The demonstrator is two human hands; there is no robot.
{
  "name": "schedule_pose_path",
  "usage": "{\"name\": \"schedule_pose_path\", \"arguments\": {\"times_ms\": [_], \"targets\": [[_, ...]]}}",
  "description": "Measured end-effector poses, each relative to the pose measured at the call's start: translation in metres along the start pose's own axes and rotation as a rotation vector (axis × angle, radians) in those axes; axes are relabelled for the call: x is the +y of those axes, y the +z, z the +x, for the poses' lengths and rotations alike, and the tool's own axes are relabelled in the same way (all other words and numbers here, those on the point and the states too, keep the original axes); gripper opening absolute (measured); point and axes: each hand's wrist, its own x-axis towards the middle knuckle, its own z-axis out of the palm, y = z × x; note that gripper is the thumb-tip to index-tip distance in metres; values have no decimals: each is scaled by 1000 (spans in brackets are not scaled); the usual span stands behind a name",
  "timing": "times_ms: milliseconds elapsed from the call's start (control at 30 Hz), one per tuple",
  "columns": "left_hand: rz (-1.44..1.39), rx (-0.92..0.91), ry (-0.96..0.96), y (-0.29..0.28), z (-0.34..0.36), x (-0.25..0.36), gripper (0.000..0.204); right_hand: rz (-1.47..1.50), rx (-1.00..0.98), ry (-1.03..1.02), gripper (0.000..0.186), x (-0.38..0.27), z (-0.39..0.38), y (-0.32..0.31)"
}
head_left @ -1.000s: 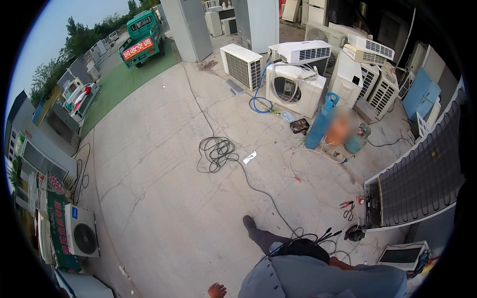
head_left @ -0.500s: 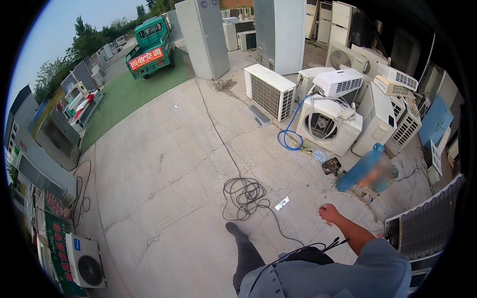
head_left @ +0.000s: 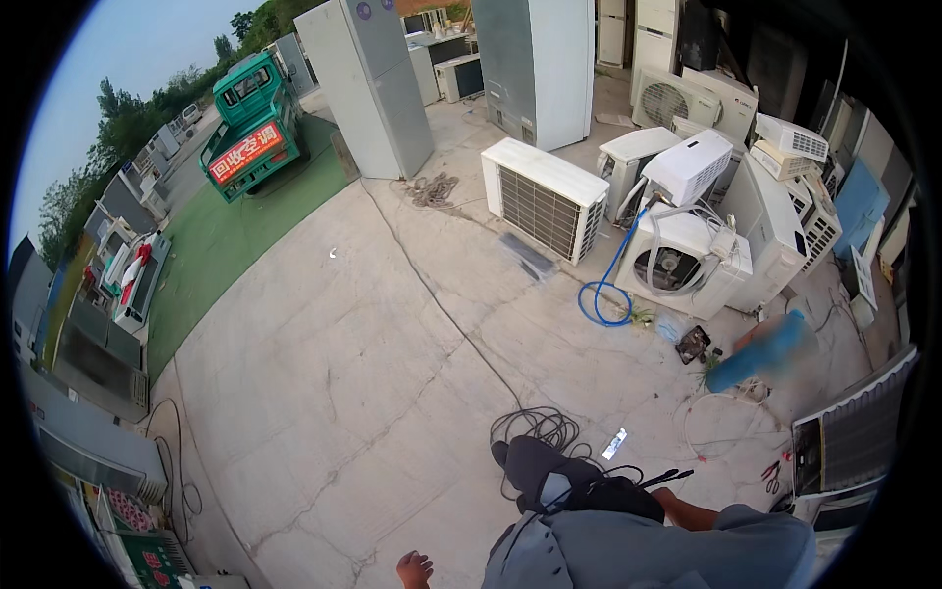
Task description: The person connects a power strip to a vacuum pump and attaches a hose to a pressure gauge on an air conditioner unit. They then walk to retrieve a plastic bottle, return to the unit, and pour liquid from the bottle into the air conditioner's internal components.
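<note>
At the lower edge, my left hand (head_left: 413, 569) hangs over bare concrete. Its fingers are curled in and nothing shows in them. My right hand (head_left: 669, 503) is low beside my dark-trousered leg; its fingers are hidden behind the leg. Close to it, thin black cables (head_left: 659, 478) with pointed ends stick out at my waist. A tangle of dark cable (head_left: 540, 426) lies on the ground by my foot, with one strand running away toward the tall refrigerators. A small shiny white item (head_left: 614, 444) lies right of the tangle.
Air-conditioner outdoor units (head_left: 545, 201) stand ahead to the right, with a blue hose (head_left: 608, 306) before them. A blue gas cylinder (head_left: 758, 351), partly blurred, and red-handled pliers (head_left: 771, 478) are at right. Refrigerators (head_left: 365, 88) and a green truck (head_left: 253, 128) stand farther off.
My right arm has drawn back from its outstretched place to beside my leg. My left hand has come into view. The cable tangle sits nearer my body, partly covered by my leg.
</note>
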Motion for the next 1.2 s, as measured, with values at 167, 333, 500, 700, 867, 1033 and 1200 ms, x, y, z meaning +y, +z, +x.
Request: {"name": "schedule_pose_path", "arguments": {"times_ms": [167,333,500,700,867,1033,1200], "targets": [[41,27,72,72,106,161,34,191,-170,-4,42,-82,55,12],[144,-62,-185,126,137,216,33,-62,-188,79,28,-260,151,-132],[196,-92,-291,165,170,287,32,320,264,-138,33,-440,266,-322],[242,-96,-309,226,248,388,31,326,404,-187,31,-557,377,-486],[339,-127,-325,282,334,487,30,150,425,-117,31,-579,460,-507],[447,-174,-293,345,436,629,29,378,-107,431,22,-606,473,-496],[570,-167,-210,476,531,848,29,389,391,-184,19,-614,505,-459]]}}
